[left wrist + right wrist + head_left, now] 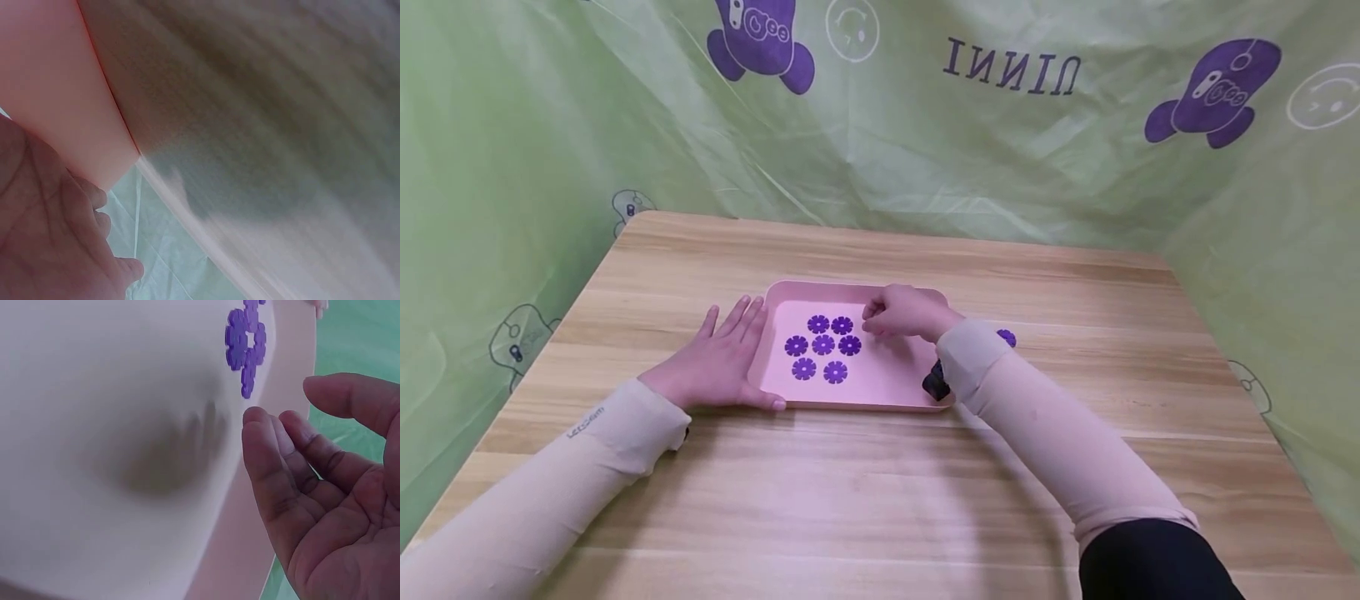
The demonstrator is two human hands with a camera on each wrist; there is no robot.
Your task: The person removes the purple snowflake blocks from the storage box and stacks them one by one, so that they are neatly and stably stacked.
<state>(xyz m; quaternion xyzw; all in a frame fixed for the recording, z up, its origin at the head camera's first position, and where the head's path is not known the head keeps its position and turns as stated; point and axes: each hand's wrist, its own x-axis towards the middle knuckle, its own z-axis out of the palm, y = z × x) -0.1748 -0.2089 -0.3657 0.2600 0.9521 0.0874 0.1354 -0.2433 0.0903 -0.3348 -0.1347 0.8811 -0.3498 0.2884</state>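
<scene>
Several purple notched discs, shaped like snowflakes, lie flat in a pink tray, grouped toward its left half. My left hand is against the tray's left side with fingers spread and the thumb at the near left corner. Its palm shows beside the tray wall in the left wrist view. Over the tray, just right of the discs, hovers my right hand. In the right wrist view its thumb stands apart from the loosely bent fingers, with nothing between them.
Another purple disc lies outside the tray on the wooden table, partly hidden by my right sleeve. A black wrist device shows under that sleeve. Green printed fabric hangs around the table's back and sides.
</scene>
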